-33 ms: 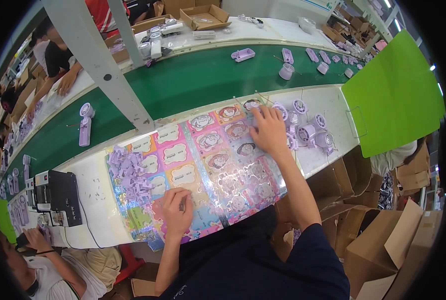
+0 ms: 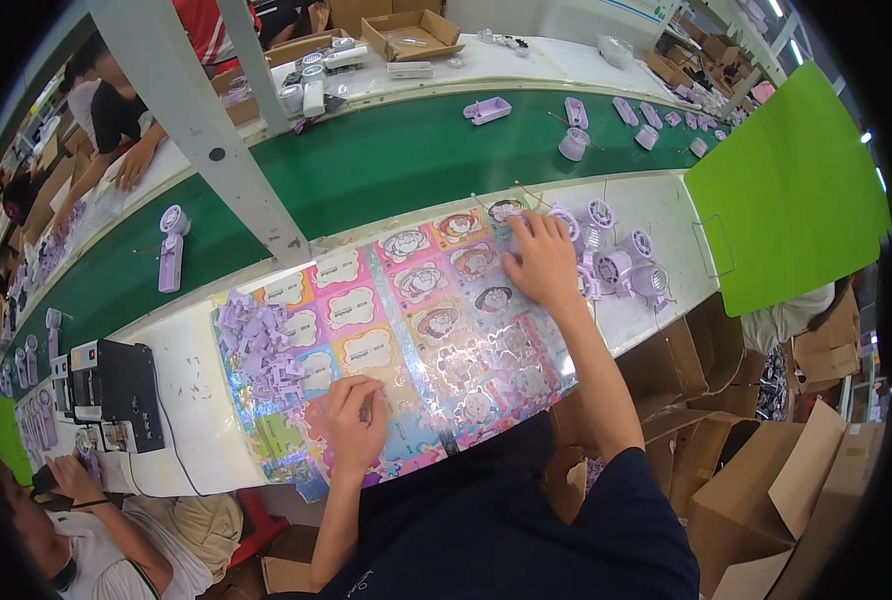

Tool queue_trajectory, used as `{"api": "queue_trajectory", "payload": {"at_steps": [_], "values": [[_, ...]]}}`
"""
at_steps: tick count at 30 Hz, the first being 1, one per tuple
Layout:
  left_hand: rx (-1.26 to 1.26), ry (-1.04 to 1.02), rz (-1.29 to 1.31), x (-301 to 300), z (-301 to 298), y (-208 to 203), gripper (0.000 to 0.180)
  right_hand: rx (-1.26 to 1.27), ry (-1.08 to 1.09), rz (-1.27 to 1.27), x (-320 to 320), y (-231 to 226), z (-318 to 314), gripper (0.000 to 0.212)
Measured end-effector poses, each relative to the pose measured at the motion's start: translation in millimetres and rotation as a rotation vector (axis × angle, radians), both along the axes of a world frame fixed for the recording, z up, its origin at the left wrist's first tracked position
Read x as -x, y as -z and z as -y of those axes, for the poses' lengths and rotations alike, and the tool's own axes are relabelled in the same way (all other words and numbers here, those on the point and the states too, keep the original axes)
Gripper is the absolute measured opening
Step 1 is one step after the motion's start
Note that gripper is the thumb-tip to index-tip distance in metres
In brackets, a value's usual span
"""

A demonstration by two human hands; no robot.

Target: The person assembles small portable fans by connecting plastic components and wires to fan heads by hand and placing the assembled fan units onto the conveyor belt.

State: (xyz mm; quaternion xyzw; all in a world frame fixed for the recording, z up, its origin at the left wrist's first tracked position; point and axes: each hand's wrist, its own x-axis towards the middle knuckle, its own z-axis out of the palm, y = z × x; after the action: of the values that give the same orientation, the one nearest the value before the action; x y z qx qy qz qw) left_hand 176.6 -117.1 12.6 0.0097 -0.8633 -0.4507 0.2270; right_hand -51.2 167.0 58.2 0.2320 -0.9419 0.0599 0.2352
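Observation:
My right hand (image 2: 546,262) reaches to the far right of the sticker-covered mat (image 2: 371,352), fingers stretched out and apart. Beside its fingertips lies a lilac ring-shaped part (image 2: 566,222), at the edge of a cluster of lilac and clear fan heads (image 2: 614,266) with thin wires. My left hand (image 2: 356,425) rests on the near half of the mat with its fingers curled in. Something small and dark shows at those fingers, too small to name. A heap of small lilac plastic pieces (image 2: 261,345) covers the mat's left side.
Beyond the bench runs a green conveyor belt (image 2: 386,135) carrying lilac housings and a handheld fan (image 2: 171,250). A white post (image 2: 201,140) rises at its edge. A black device (image 2: 126,397) stands left, a green panel (image 2: 786,195) right. Cardboard boxes (image 2: 746,470) crowd the lower right. Co-workers sit at left.

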Motion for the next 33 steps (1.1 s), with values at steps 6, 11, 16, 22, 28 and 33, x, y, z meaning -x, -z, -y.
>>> {"api": "queue_trajectory", "payload": {"at_steps": [6,11,16,22,28,33], "values": [[0.006,-0.004,-0.003,-0.6,0.0,1.8,0.011,0.013,-0.023,0.040,14.2,-1.4,-17.3,0.053],[0.014,-0.004,-0.005,0.2,-0.6,0.5,0.012,-0.023,0.014,0.048,23.9,-1.9,-18.3,0.056],[0.016,0.004,-0.015,3.1,-1.4,-1.6,0.013,-0.048,0.014,-0.068,38.9,-16.0,0.1,0.045],[0.066,-0.033,0.009,6.3,-1.6,-4.6,0.012,-0.015,-0.075,-0.044,136.1,-19.8,33.1,0.036],[0.098,-0.084,0.009,8.3,-6.4,-4.4,0.013,-0.062,0.088,0.352,257.1,10.6,42.9,0.064],[0.164,-0.095,0.008,13.3,-12.9,-5.0,0.017,0.007,0.223,0.344,299.1,42.5,48.4,0.059]]}}
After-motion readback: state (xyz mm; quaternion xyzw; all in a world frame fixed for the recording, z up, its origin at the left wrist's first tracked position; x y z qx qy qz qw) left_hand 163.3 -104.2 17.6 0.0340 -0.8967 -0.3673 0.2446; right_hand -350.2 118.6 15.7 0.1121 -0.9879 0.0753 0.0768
